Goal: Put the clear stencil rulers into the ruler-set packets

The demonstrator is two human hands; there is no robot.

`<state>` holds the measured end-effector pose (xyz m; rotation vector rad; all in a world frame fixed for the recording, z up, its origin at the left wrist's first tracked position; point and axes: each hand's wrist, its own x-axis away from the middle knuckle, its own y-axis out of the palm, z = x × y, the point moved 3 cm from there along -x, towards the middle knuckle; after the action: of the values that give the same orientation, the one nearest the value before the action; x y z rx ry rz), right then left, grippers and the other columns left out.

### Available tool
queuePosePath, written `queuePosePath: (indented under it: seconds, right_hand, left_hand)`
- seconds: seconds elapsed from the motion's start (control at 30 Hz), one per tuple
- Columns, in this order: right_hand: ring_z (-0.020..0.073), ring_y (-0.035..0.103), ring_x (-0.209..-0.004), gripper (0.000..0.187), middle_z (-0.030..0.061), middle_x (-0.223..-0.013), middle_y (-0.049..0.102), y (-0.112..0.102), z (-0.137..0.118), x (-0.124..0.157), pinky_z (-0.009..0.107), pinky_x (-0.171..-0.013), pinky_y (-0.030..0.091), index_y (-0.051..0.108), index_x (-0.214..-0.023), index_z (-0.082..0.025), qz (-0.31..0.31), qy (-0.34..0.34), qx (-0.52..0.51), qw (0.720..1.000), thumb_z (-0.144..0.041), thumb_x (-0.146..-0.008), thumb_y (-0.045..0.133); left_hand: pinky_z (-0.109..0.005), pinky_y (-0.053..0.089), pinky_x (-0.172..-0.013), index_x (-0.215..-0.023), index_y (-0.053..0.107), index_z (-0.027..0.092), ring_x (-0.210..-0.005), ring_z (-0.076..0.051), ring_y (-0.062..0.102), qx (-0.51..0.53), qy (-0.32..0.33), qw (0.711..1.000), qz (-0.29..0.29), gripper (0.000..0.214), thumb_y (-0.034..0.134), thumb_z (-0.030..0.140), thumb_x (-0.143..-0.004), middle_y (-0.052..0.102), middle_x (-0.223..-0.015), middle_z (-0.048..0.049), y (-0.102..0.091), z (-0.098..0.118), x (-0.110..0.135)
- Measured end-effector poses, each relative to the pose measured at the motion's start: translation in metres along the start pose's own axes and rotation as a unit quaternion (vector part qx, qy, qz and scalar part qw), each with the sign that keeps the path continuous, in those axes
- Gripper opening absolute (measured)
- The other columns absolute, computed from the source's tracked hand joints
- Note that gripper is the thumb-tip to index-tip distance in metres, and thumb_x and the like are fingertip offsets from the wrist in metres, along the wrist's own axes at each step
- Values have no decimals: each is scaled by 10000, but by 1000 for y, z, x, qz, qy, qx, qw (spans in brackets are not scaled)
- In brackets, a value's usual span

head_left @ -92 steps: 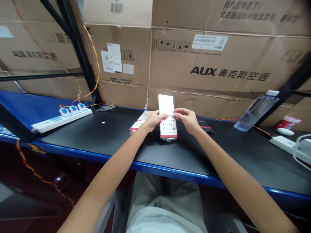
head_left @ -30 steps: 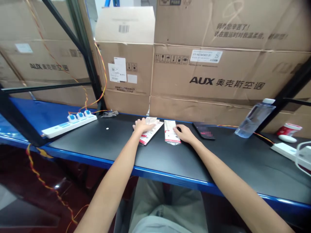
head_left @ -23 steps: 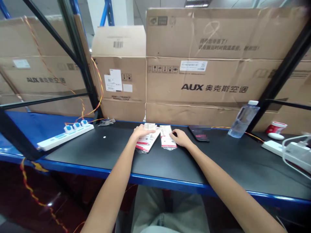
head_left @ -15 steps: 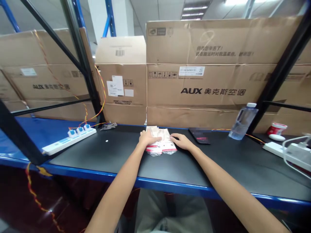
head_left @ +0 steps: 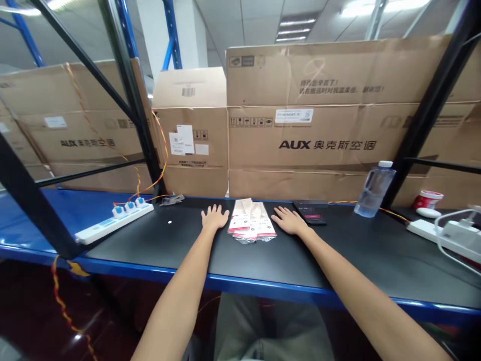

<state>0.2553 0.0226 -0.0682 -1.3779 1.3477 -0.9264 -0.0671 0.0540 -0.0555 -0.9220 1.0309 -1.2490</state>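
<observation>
A small pile of clear plastic packets with white and red print [head_left: 251, 223] lies on the black tabletop [head_left: 248, 263], the packets overlapping each other. What is inside them is too small to name; pale pieces show through. My left hand [head_left: 214, 218] rests flat, fingers spread, just left of the pile and apart from it. To the pile's right, my right hand [head_left: 289, 220] is also flat with spread fingers, holding nothing. Close beyond its fingers is a dark phone [head_left: 310, 213].
A clear bottle [head_left: 375, 190] with a white cap stands right of the phone. Power strips lie at the left [head_left: 114, 220] and far right [head_left: 421, 231]. A red and white tub [head_left: 429, 199] sits near the right post. Large cardboard [head_left: 319, 173] walls the back edge.
My left hand has let go of the packets and moved left onto the tabletop. The right hand has shifted slightly right, away from the pile. The packets now lie uncovered.
</observation>
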Motion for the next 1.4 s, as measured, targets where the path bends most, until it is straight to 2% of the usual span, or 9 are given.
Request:
queuePosePath:
  seconds: [0.2,0.33,0.47,0.7,0.93,1.03,1.13,1.27,1.4]
  right_hand:
    - [297,163,-1547,735,48,-1675,202,-3,2,15,543,-1225,138,285,-1594,-247,-29,-9,21,999,-649,-981,233]
    - [298,164,-1547,758,43,-1673,203,-5,1,33,546,-1227,144,274,-1598,-243,-32,-23,27,999,-668,-974,202]
    - [289,153,-1549,762,11,-1673,195,-8,0,63,527,-1237,142,264,-1600,-272,-38,-43,27,998,-690,-966,197]
    - [252,100,-1557,771,-70,-1663,145,-14,-4,134,493,-1264,115,199,-1606,-297,-46,-68,21,996,-717,-961,163]
    - [254,123,-1547,703,-115,-1632,154,-7,-22,190,514,-1272,144,209,-1584,-369,-6,-52,17,999,-700,-964,219]
    - [257,133,-1544,686,-115,-1622,171,0,-29,202,533,-1269,164,229,-1580,-382,21,-33,27,999,-688,-966,222]
    - [267,181,-1535,657,-100,-1614,199,1,-35,207,552,-1257,203,260,-1572,-400,45,-43,34,998,-669,-972,257]
    - [297,251,-1517,648,-31,-1621,248,-2,-41,212,576,-1224,270,304,-1571,-273,67,-65,65,993,-601,-1014,255]
    - [301,298,-1503,633,6,-1621,254,-1,-46,219,569,-1211,302,292,-1574,-218,96,-97,96,986,-552,-1037,274]
  left_hand:
    - [-585,78,-1213,-1578,320,263,-1543,-340,134,-26,43,998,-38,738,228,638,-950,184,-1669,-50,-3,-4,8]
    - [-565,93,-1218,-1578,318,285,-1545,-314,144,-33,62,997,-45,688,210,589,-970,204,-1664,-40,-6,-5,29]
    - [-569,115,-1214,-1583,306,265,-1542,-304,165,-41,77,995,-48,665,193,534,-985,203,-1664,-33,-9,-7,68]
    - [-553,110,-1225,-1602,262,194,-1548,-287,151,-58,96,993,-41,728,180,560,-977,190,-1656,-35,-13,-6,149]
    - [-507,77,-1255,-1594,285,223,-1549,-260,114,-31,119,992,-28,756,224,626,-958,184,-1638,-13,-10,18,202]
    - [-502,73,-1265,-1593,260,169,-1549,-263,106,-28,130,990,-38,783,212,631,-963,158,-1638,-31,-8,30,215]
    - [-517,117,-1263,-1586,276,171,-1542,-278,151,-42,155,987,-30,759,212,621,-979,171,-1634,-49,-4,41,226]
    - [-594,254,-1210,-1565,327,118,-1507,-326,272,-65,221,973,24,667,222,515,-1039,267,-1615,-101,0,57,238]
    - [-604,343,-1164,-1570,322,162,-1480,-329,336,-99,291,950,57,586,236,445,-1064,298,-1611,-56,4,68,245]
